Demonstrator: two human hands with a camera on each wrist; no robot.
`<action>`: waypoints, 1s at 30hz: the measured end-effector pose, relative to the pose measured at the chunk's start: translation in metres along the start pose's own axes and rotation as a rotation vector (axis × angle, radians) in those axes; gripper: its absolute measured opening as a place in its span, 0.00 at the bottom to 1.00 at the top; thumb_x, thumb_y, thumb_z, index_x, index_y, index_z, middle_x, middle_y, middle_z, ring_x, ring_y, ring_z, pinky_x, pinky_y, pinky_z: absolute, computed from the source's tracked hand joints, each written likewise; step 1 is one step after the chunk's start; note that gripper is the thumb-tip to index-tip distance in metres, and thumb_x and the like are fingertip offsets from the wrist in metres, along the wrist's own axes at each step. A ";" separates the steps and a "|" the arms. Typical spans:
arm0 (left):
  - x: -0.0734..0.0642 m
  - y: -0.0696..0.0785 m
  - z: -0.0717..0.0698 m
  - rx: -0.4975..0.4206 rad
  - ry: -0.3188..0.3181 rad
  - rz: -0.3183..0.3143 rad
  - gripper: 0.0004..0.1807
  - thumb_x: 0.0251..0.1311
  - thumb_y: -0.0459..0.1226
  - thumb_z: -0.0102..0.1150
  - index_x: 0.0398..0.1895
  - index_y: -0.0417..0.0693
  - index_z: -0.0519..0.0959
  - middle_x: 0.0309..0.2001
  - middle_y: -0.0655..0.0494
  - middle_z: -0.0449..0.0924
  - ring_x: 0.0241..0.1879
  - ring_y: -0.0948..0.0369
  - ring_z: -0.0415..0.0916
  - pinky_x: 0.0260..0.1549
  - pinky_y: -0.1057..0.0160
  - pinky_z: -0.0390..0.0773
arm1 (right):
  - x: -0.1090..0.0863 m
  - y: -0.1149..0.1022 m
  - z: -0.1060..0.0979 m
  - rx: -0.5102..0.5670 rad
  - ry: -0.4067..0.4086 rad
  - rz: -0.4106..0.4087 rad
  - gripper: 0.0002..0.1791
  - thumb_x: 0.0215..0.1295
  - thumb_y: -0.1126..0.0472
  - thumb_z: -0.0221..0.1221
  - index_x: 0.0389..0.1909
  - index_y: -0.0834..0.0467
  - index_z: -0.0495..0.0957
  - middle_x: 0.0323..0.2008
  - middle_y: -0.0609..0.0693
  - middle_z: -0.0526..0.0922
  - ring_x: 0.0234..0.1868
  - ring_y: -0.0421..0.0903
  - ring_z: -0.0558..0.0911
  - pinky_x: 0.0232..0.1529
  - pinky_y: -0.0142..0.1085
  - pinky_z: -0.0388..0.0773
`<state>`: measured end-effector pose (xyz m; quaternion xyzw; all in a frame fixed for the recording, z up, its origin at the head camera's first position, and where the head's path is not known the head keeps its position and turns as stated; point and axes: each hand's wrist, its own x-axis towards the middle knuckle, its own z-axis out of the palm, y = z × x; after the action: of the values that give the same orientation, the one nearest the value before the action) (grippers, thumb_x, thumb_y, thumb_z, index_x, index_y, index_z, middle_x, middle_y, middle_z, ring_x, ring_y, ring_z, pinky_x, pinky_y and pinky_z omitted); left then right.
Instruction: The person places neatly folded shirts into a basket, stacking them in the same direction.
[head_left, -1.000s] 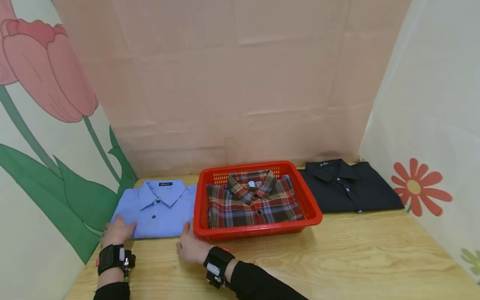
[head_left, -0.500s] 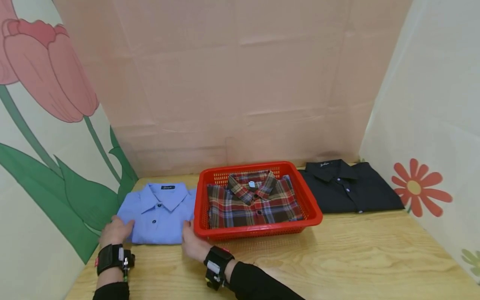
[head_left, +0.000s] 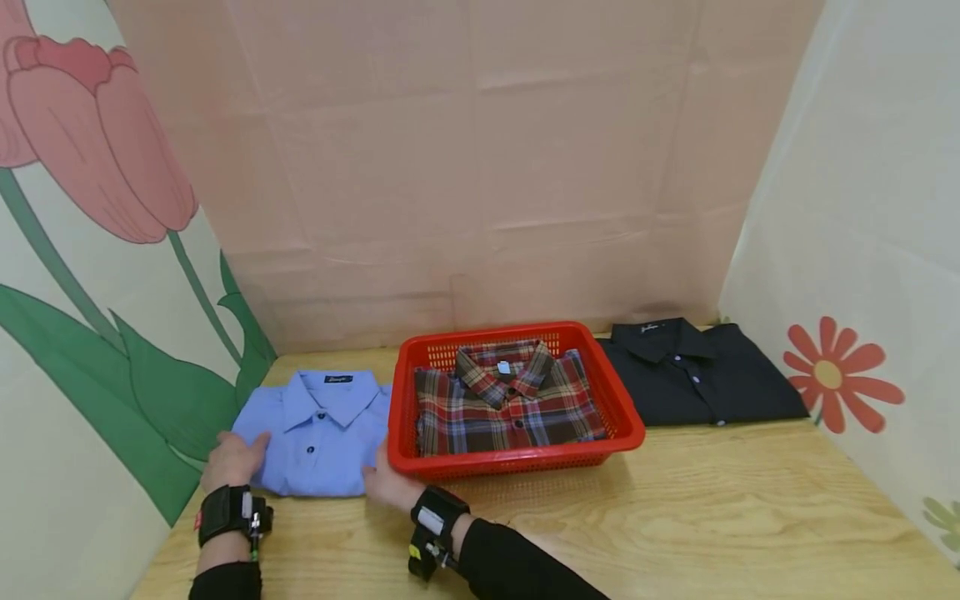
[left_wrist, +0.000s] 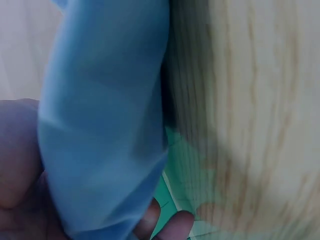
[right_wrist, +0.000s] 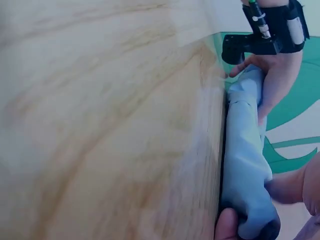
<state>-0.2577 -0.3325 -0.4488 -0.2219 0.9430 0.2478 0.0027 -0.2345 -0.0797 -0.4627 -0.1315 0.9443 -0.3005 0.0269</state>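
Observation:
A folded light-blue collared shirt [head_left: 330, 446] lies at the left of the table. My left hand [head_left: 231, 461] grips its left front corner; in the left wrist view the thumb is on one side of the cloth and fingertips [left_wrist: 177, 225] show past the other. At the right front corner my right hand [head_left: 392, 485] pinches the shirt, beside the basket. The right wrist view shows the front fold [right_wrist: 242, 150] bulging between both hands, with a right fingertip [right_wrist: 227, 225] under it and the thumb above. Part of the shirt's right side is hidden behind the basket.
A red plastic basket [head_left: 517, 461] stands right of the blue shirt, with a folded plaid shirt [head_left: 517, 417] inside. Farther right lies a folded black shirt [head_left: 697, 375]. The wooden table [head_left: 675, 517] meets a pink back wall [head_left: 480, 167] and decorated side walls.
The blue shirt has slid slightly toward me, and its front edge now bunches a little. Both hands have closed in on its front corners. The basket and other shirts stay put.

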 end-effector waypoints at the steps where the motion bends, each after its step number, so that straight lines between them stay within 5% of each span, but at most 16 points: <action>1: 0.000 0.000 0.000 0.005 -0.004 0.001 0.45 0.66 0.56 0.38 0.56 0.13 0.51 0.49 0.11 0.62 0.48 0.25 0.64 0.45 0.33 0.69 | 0.001 0.000 0.000 0.028 -0.002 0.012 0.36 0.66 0.52 0.54 0.63 0.76 0.56 0.64 0.67 0.64 0.64 0.58 0.61 0.66 0.51 0.58; 5: 0.000 0.000 -0.002 0.038 -0.032 0.016 0.45 0.66 0.59 0.35 0.59 0.19 0.57 0.55 0.14 0.61 0.51 0.26 0.62 0.46 0.33 0.69 | 0.003 -0.001 0.002 0.120 -0.010 0.084 0.41 0.66 0.47 0.54 0.67 0.72 0.53 0.69 0.65 0.57 0.68 0.56 0.55 0.69 0.50 0.52; 13: -0.001 0.000 -0.004 0.023 -0.033 0.028 0.36 0.63 0.50 0.41 0.55 0.20 0.63 0.52 0.16 0.65 0.47 0.28 0.67 0.40 0.35 0.72 | 0.004 0.000 0.003 0.356 -0.055 0.185 0.42 0.62 0.57 0.57 0.70 0.68 0.47 0.71 0.61 0.48 0.69 0.55 0.49 0.69 0.55 0.46; 21: -0.002 0.001 -0.001 0.021 0.014 0.073 0.41 0.60 0.57 0.50 0.46 0.19 0.70 0.42 0.19 0.73 0.37 0.35 0.74 0.30 0.42 0.75 | 0.007 0.000 0.009 0.482 -0.116 0.091 0.42 0.54 0.70 0.57 0.71 0.66 0.50 0.72 0.58 0.52 0.69 0.52 0.51 0.69 0.53 0.49; 26: 0.001 0.004 -0.001 0.044 0.011 0.137 0.37 0.64 0.50 0.48 0.57 0.20 0.63 0.53 0.16 0.65 0.48 0.29 0.67 0.41 0.36 0.73 | 0.008 0.000 0.011 0.442 -0.111 0.000 0.42 0.54 0.72 0.57 0.71 0.58 0.54 0.70 0.55 0.59 0.67 0.49 0.58 0.66 0.51 0.58; 30: 0.001 0.009 -0.001 0.040 0.010 0.128 0.36 0.65 0.47 0.46 0.62 0.22 0.58 0.57 0.17 0.62 0.50 0.27 0.64 0.44 0.34 0.71 | 0.008 -0.002 0.011 0.471 -0.119 -0.020 0.41 0.54 0.74 0.53 0.72 0.56 0.54 0.71 0.55 0.57 0.67 0.48 0.58 0.67 0.51 0.57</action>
<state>-0.2621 -0.3270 -0.4436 -0.1624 0.9601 0.2273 -0.0135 -0.2405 -0.0900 -0.4702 -0.1484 0.8435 -0.5045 0.1094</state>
